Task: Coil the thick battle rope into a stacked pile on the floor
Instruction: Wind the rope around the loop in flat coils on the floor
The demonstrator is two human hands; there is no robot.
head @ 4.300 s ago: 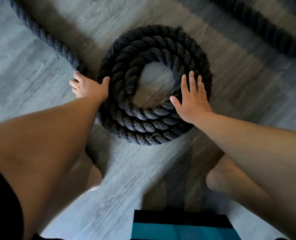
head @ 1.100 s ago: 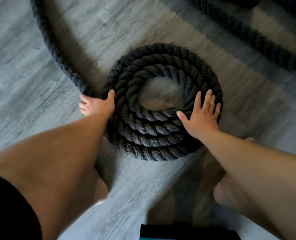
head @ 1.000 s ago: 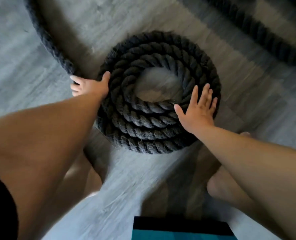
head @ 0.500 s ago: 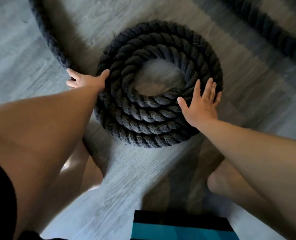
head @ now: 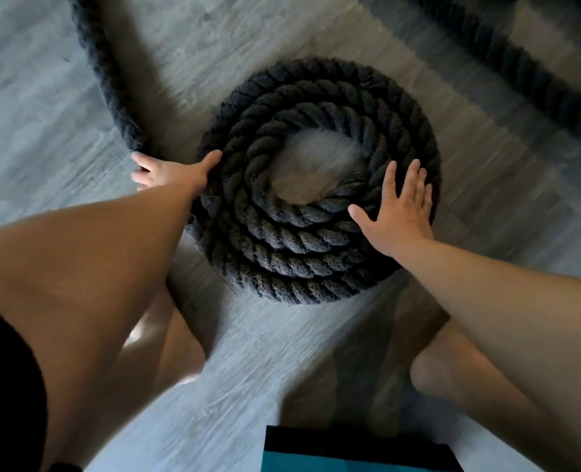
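The grey plank floor (head: 61, 97) is carrying the battle rope (head: 282, 240), lying as a flat spiral with its loose run (head: 108, 69) trailing off left. The right hand (head: 401, 212) is pressing flat on the coil, fingers straight. The left hand (head: 166, 170) is covering the feed-in point; I cannot tell its grip. Pinning the coil while feeding snugly seems best.

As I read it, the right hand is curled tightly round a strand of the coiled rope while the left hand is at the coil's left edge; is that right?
Not quite: the head view shows the right hand lying flat, fingers straight and spread, on top of the coiled rope, curled round nothing. The left hand is indeed at the coil's left edge.
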